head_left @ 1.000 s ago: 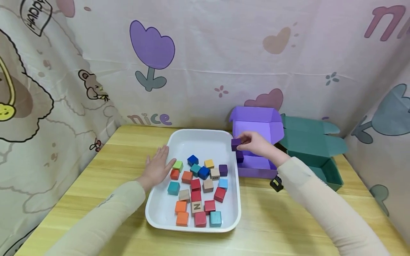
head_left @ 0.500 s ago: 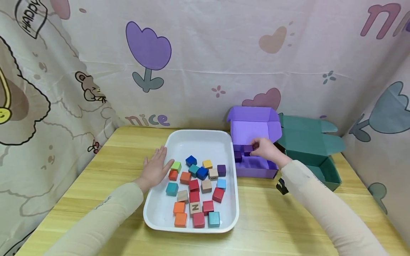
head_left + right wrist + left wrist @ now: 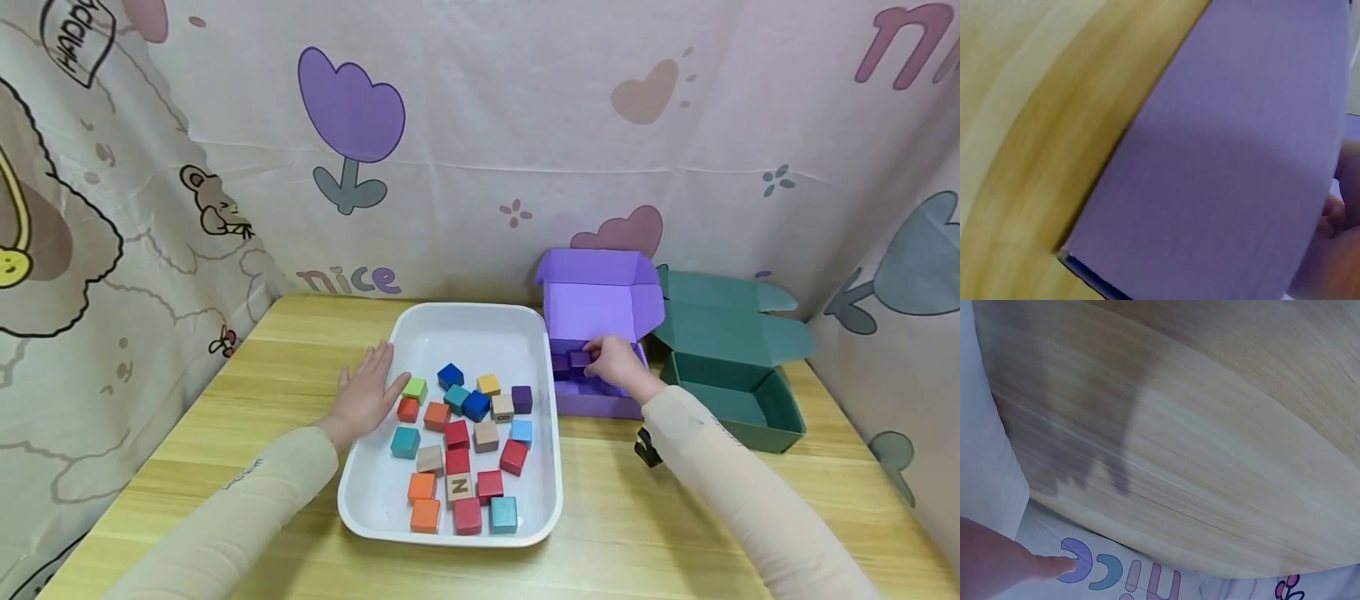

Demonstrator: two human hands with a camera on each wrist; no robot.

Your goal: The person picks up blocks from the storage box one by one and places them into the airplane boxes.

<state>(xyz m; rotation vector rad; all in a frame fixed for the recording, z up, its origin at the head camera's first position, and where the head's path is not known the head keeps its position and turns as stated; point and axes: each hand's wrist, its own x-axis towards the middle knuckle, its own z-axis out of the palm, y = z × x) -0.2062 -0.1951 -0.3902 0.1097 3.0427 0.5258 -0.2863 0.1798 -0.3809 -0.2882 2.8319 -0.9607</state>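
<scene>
My right hand (image 3: 617,367) reaches down into the open purple box (image 3: 600,406), fingers and thumb pinching a dark purple cube (image 3: 578,362). Just left of it in the box sits another purple cube (image 3: 560,367). In the right wrist view the box's outer wall (image 3: 1210,156) hides most of the hand, and only some fingers (image 3: 1334,209) show past it. My left hand (image 3: 363,396) lies with straight fingers along the left rim of the white tray (image 3: 465,321). Several coloured and plain wooden cubes lie in that tray, among them one purple cube (image 3: 521,399).
A green box (image 3: 738,396) with its lid up stands right of the purple one. The light wooden table (image 3: 247,392) ends at a printed cloth (image 3: 465,167) behind. A small black object (image 3: 647,448) shows beside the right sleeve.
My right hand has carried the purple cube from above the tray's right rim rightward and down into the purple box, beside the other cube. The left hand stays on the tray rim.
</scene>
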